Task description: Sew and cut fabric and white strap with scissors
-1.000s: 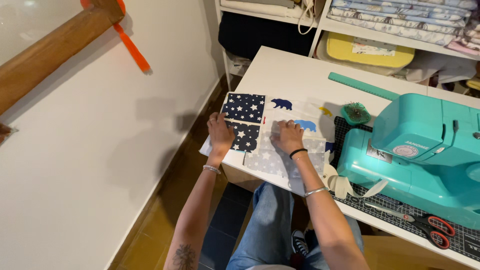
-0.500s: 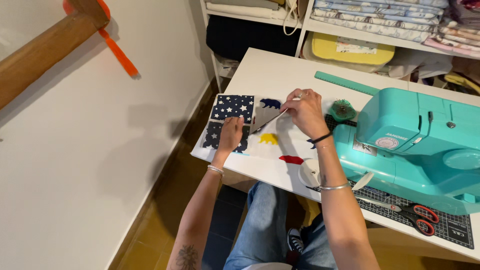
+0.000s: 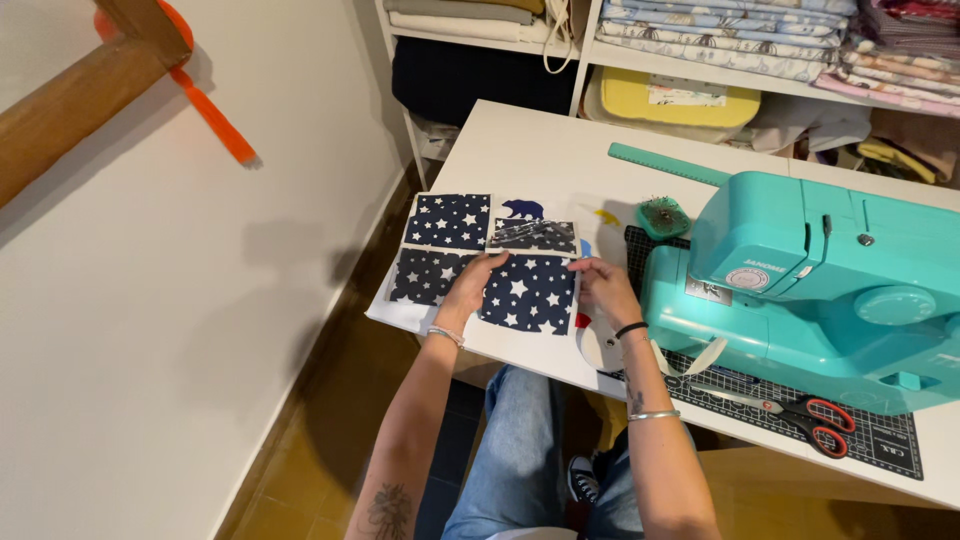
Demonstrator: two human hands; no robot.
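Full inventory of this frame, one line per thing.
star patches: four, navy with white stars, table's left end
printed cloth: one, white with coloured shapes, under the patches
table: one, white
sewing machine: one, teal, right of the patches
pincushion: one, green, by the machine
ruler: one, teal, behind the machine
cutting mat: one, black, under the machine
scissors: one, red handles, on the mat
shelves: folded fabrics, behind
left hand: on patches
right hand: at patch edge

White table [image 3: 530,150] (fabrics, perhaps mat)
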